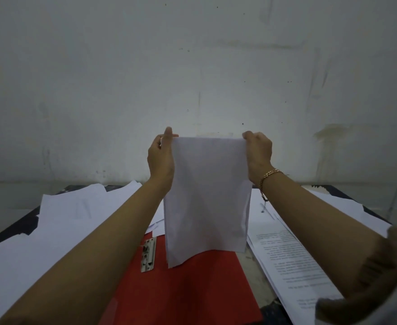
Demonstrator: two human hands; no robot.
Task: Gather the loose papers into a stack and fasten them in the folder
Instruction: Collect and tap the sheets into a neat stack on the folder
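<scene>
A plain white stack of papers point(206, 202), unprinted on the side facing the camera, is held up by both hands. Below it lies a bright red folder point(192, 285) with a silver-grey metal fastener point(148, 254) speckled with darker marks. White loose sheets point(59, 221) cover the left side of the table; those along its right edge, the printed sheets point(293, 261), carry lines of fine black text. The table point(17, 227) shows dark, nearly black, at its far corners. A gold chain bracelet point(269, 178) circles the right wrist. The wall point(192, 66) behind is pale grey-white, mottled with dark specks and brownish stains.
</scene>
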